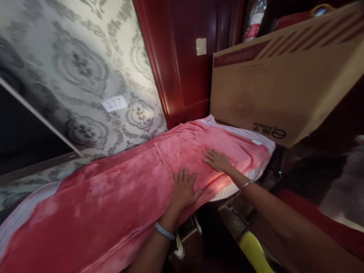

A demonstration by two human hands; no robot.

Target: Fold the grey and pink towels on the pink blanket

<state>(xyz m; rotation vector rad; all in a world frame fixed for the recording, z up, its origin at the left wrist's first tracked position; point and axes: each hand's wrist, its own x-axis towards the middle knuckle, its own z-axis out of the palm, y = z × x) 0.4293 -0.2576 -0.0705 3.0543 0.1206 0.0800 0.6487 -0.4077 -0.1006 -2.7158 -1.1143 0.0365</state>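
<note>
A pink plush blanket (125,189) with a striped border lies spread over a long, narrow surface along the wall. My left hand (184,188) rests flat on it near the front edge, fingers spread. Farther right, my right hand (217,160) also lies palm down on the blanket, its fingers stretched out. Neither hand grasps the cloth. Soft creases and a fold line run across the blanket near both hands. What lies beneath it is mostly hidden.
A big cardboard box (273,83) stands at the right end, with a bottle (256,21) behind it. Behind the blanket are a dark red panel (190,76) and a patterned wall (85,68) with a paper label (114,103). Something yellow (254,250) lies low at front right.
</note>
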